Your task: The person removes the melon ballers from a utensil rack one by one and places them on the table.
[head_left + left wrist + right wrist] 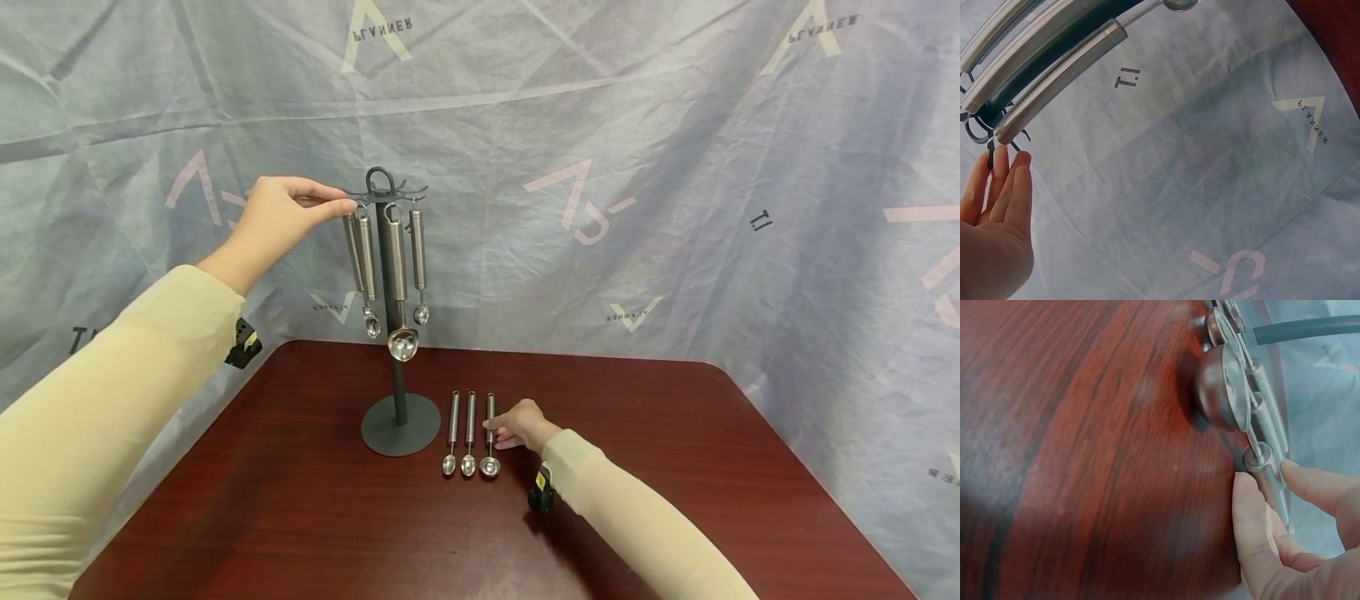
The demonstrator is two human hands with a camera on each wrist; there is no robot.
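The right hand [521, 425] has its grip clamped on the rightmost spoon [490, 467] by the handle, thumb on one side and fingers on the other; this spoon lies on the bench [675, 417], its round bowl toward the person. Just to its left, the middle spoon [468, 463] and the leftmost spoon [449, 463] lie roughly parallel. The left hand [273, 221] has its grip pinched on a hook [990, 157] of the dark stand [399, 392], beside the hanging steel utensils [395, 258]. A printed cloth [525, 267] hangs behind
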